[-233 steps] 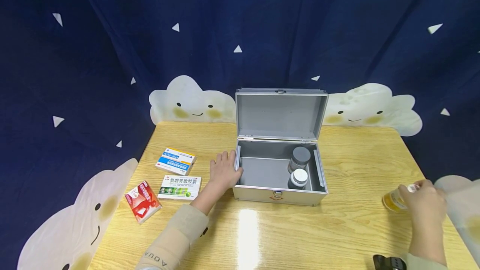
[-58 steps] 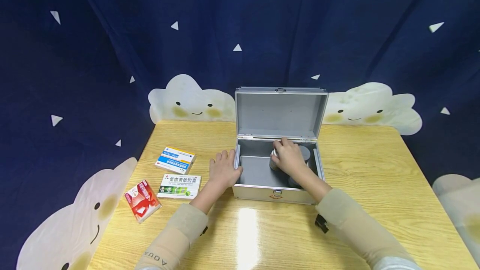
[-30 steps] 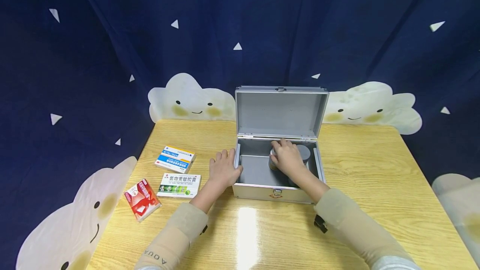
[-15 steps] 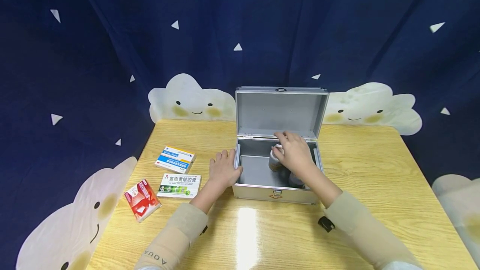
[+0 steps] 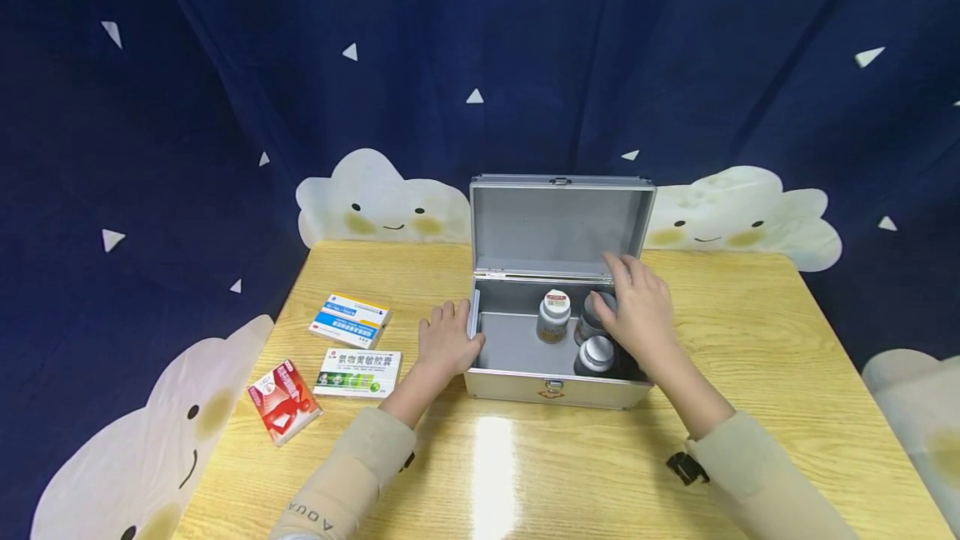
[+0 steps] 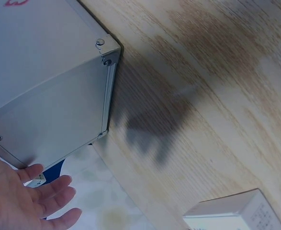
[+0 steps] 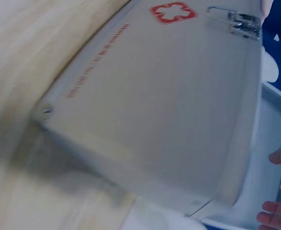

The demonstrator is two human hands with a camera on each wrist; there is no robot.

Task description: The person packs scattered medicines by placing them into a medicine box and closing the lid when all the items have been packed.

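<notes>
Pill bottle, white-capped and marked with a small red-and-white label on its lid, is stood upright near the middle of an open metal case. The right hand is held over the case's right rear part, its grip spread, with the fingers apart and pointed toward the raised lid. A grey-capped bottle is partly covered by the thumb — whether it is touched cannot be told. A third bottle is set in front of that one. The left hand is rested at the case's left rim, its grip relaxed, with fingers extended and slightly parted. Both wrists are cuffed by beige sleeves; "AQUA" can be read on the left sleeve.

In the right wrist view, a red emblem is shown beside the latch, while a line of red writing is blurred. To the left of the case, 氨咖黄敏胶囊 is printed on a white-and-green box; a blue-and-white box and a red box are placed near it, their lettering too small to be read.

Everything is carried by a wood-grained tabletop, brightened by one glare patch. Behind it a navy curtain is hung — patterned with white triangles and smiling clouds.
</notes>
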